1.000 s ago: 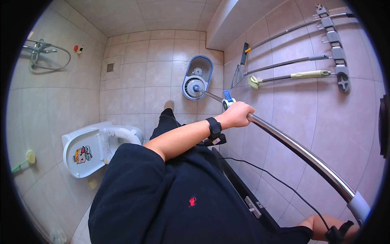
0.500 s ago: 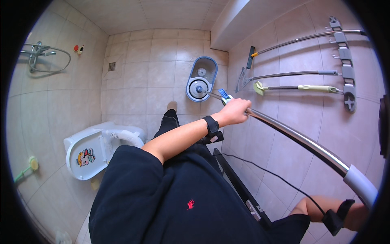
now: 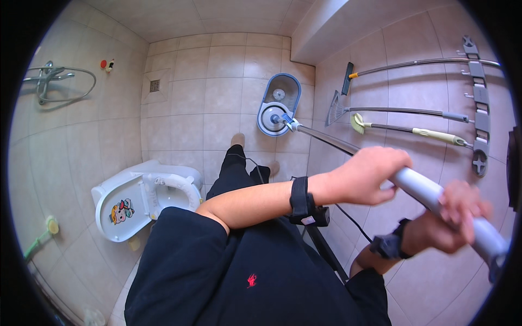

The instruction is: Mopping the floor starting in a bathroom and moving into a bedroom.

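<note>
A spin mop with a metal pole (image 3: pixel 331 140) slants up from a blue-grey mop bucket (image 3: pixel 298 89) on the floor. Its lower end stands in the bucket's round spin basket (image 3: pixel 265 120), a blue-and-white clip (image 3: pixel 292 124) just above. My left hand (image 3: pixel 372 175) is closed round the pole where the metal meets the thick grey grip (image 3: pixel 417 183). Higher up on that grip, my right hand (image 3: pixel 459 214) is wrapped round it, slightly blurred. Both wrists wear black straps.
A wall rack (image 3: pixel 481 111) at the right holds a squeegee (image 3: pixel 347 79), a fan-shaped scraper (image 3: pixel 335 108) and a green-handled brush (image 3: pixel 357 123). The toilet (image 3: pixel 173 191) stands left of my legs with its lid raised. A black cable (image 3: pixel 353 223) hangs beside my arms.
My left hand has moved up the pole to the grey grip. My right hand has come in from the lower right onto that grip. The clip now sits closer to the basket.
</note>
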Tool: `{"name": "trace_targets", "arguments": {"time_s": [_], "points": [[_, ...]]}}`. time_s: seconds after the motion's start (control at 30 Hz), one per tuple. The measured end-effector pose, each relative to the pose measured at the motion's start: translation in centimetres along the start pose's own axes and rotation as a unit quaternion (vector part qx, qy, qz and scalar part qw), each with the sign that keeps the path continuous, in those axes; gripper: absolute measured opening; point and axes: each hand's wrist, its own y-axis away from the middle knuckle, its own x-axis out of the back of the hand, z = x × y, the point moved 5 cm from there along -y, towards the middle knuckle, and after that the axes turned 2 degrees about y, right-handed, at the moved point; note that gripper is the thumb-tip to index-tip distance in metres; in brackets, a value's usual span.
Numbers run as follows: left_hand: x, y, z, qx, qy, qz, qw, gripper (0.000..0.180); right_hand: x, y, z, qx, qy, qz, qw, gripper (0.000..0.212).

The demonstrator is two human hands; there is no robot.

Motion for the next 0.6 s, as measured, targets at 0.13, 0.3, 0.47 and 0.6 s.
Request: {"name": "trace_targets", "arguments": {"time_s": [0.13,0.3,0.47,0.6], "points": [[1.2,2.7,-6.2,0.095,-0.098,0.020,0.990,0.027,-1.5,4.9,8.9,-0.054,-0.046,-0.017,0.997,0.015],[1.0,4.1,-8.4,0.125,-0.125,0.023,0.984,0.019,-1.7,9.1,12.8,-0.145,-0.020,-0.044,0.988,0.018],[-1.4,-2.6,2.1,-0.007,-0.037,0.021,0.999,0.024,2.5,1.0,2.9,-0.155,0.017,-0.141,0.978,0.009],[-5.5,-7.0,17.3,-0.201,0.132,0.066,0.969,0.013,5.5,-3.5,-10.5,-0.066,0.014,-0.163,0.984,0.007]]}}
